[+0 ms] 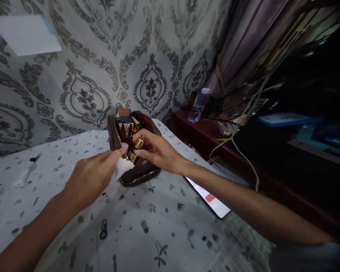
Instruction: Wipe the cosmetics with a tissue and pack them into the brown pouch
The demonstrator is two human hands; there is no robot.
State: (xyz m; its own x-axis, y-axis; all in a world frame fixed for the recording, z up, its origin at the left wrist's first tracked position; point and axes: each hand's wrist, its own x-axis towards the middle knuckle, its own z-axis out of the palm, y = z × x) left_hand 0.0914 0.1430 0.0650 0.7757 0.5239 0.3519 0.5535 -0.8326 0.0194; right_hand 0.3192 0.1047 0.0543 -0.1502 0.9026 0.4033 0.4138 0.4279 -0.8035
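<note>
A brown zippered pouch (140, 176) lies open on the bed, packed with cosmetics, among them a shiny copper-coloured item (126, 130) and a gold tube (135, 121). My left hand (92, 177) is closed at the pouch's near left edge, with a crumpled white tissue (123, 168) under its fingers. A pinkish round item (124, 146) shows just beyond those fingertips. At the opening, my right hand (160, 153) has thumb and fingers around a small gold-capped item (139, 142). Its lower part is hidden in the pouch.
A lit phone or tablet (219, 206) lies under my right forearm. On the left of the printed sheet (73, 226) is a white tube with a black cap (25, 173). A clear bottle (198, 105) stands on a dark red table (184, 122), near tangled cables (246, 113).
</note>
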